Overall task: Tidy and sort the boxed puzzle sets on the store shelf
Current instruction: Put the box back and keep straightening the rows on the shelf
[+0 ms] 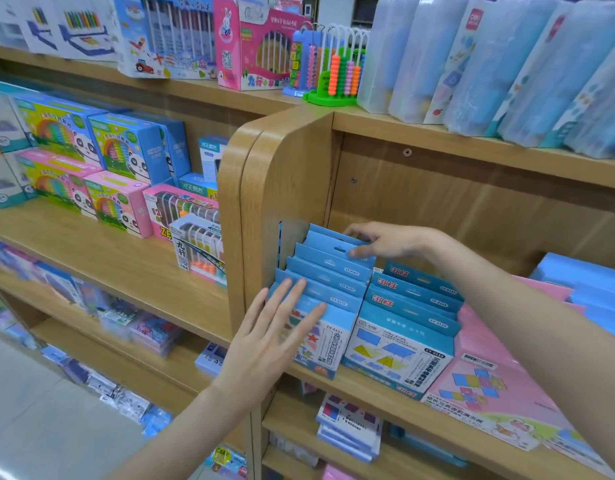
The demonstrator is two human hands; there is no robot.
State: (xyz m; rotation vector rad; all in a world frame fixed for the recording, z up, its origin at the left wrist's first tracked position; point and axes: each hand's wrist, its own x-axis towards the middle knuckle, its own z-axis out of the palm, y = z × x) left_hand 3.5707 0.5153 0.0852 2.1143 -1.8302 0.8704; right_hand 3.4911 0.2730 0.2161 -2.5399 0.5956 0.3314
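Two rows of blue boxed puzzle sets stand upright on the wooden shelf (375,389), tucked against its curved side panel. My left hand (271,334) lies flat with straight fingers on the front box of the left row (328,344). My right hand (385,242) reaches to the back of that row and pinches the top flap of a rear box (330,245) between thumb and fingers. The second row (403,344), with geometric shapes printed on its front box, stands just to the right, untouched.
Flat pink boxes (489,368) lie to the right of the rows, with blue boxes (590,289) behind them. Panda abacus boxes (119,168) fill the left shelving unit. Abacus toys (337,74) and clear pencil cases (507,60) stand on the shelf above.
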